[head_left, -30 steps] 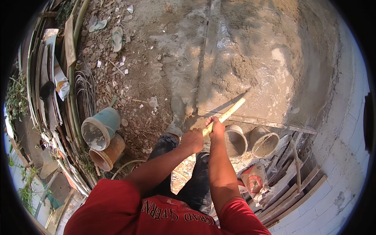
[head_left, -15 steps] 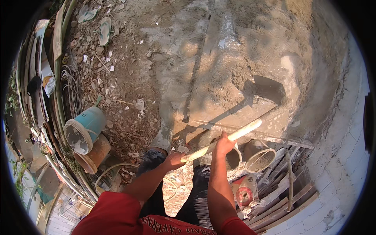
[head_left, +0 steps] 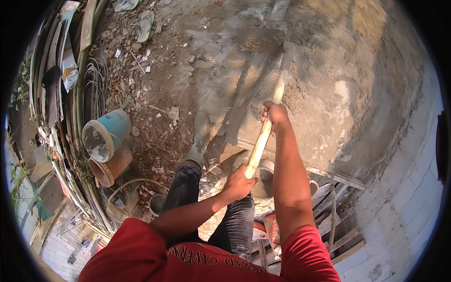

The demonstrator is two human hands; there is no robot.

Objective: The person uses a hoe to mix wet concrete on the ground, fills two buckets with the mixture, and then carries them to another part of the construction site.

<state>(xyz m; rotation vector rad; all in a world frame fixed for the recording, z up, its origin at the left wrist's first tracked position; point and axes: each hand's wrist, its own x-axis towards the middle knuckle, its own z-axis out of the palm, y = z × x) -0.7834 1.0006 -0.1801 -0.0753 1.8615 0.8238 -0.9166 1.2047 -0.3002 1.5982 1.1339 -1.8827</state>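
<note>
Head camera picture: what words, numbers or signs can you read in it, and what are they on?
Red shirt: a row of letters across the chest; I don't copy printed words.
Blue bucket: a small dark mark, too small to read.
Sack low in the picture: partly hidden, any print too unclear to read.
Pale handle: no writing that I can see.

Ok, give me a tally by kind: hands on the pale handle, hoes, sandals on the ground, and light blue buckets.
Left hand and right hand: 2
Hoe: 1
Sandals: 2
Light blue bucket: 1
Total: 6
</note>
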